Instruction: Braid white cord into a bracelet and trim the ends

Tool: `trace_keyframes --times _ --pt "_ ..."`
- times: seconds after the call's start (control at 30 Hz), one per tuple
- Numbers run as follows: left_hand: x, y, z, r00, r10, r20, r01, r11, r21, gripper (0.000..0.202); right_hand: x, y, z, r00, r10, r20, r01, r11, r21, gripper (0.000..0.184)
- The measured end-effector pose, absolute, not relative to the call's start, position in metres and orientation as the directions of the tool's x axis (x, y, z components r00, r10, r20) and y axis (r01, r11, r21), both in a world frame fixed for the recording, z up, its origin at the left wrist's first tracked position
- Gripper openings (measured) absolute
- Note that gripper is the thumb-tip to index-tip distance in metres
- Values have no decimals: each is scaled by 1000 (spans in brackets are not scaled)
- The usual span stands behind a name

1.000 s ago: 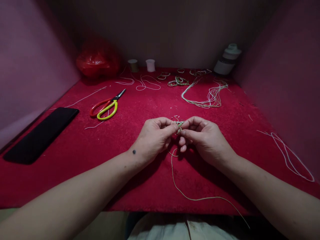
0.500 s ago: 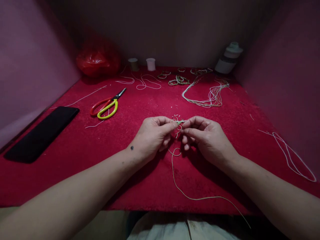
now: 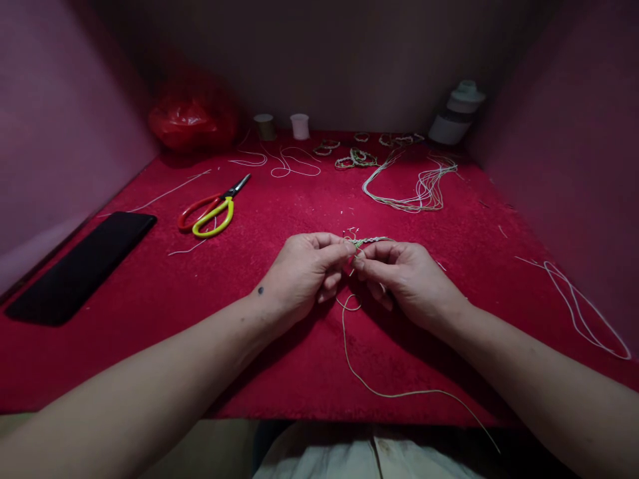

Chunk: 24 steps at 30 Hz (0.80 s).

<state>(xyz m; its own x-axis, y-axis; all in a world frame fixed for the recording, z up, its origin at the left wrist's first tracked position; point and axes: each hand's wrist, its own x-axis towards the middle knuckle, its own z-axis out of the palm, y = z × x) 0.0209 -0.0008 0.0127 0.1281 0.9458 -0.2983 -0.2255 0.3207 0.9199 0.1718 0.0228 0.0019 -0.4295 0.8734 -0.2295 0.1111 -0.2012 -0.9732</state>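
A green and white braided cord (image 3: 372, 239) lies between my hands just above the red cloth. My left hand (image 3: 319, 263) pinches its left end between thumb and fingers. Right beside it, my right hand (image 3: 399, 269) is closed, thumb against forefinger, on a thin cord loop by the braid's left end. From below my hands a long tan cord (image 3: 372, 389) curls down across the cloth and over the front edge. The fingertips hide part of the braid.
Red-and-yellow scissors (image 3: 214, 213) and a black phone-like slab (image 3: 82, 266) lie at left. Behind are a red plastic bag (image 3: 192, 123), two thread spools (image 3: 300, 126), braided loops (image 3: 357, 158), a cord bundle (image 3: 419, 193) and a bottle (image 3: 456, 114). Loose white cord (image 3: 579, 313) lies right.
My right hand has moved slightly left and down, closing on the thin loop next to my left fingertips. More of the braid now shows above it. My left hand stays in place.
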Motion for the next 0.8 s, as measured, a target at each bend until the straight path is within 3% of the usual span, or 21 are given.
trace_keyframes --times 0.33,0.8 --pt "21 0 18 121 927 -356 -222 375 900 20 179 32 1 -422 844 -331 -75 -396 -915 15" --pt "26 -3 21 30 956 -291 -40 292 956 18 179 34 6 -407 826 -390 -123 -472 -873 9"
